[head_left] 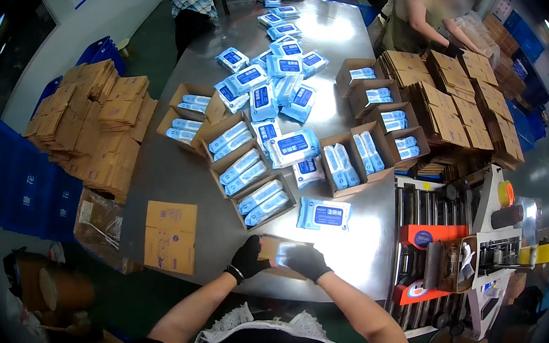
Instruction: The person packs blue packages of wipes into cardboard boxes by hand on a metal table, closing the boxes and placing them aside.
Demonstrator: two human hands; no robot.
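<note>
Hands: black-gloved left hand (247, 258) and right hand (305, 261) meet at table edge (172, 177).
Grip: both grasping one small carton (272, 248), right palm covering its top.

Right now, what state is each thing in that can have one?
Small brown cardboard box: held in both hands, at the near table edge.
Left hand: black-gloved, gripping the box.
Right hand: black-gloved, on the box.
Open cardboard boxes: flaps up, packs inside.
Flat carton: folded.
</note>
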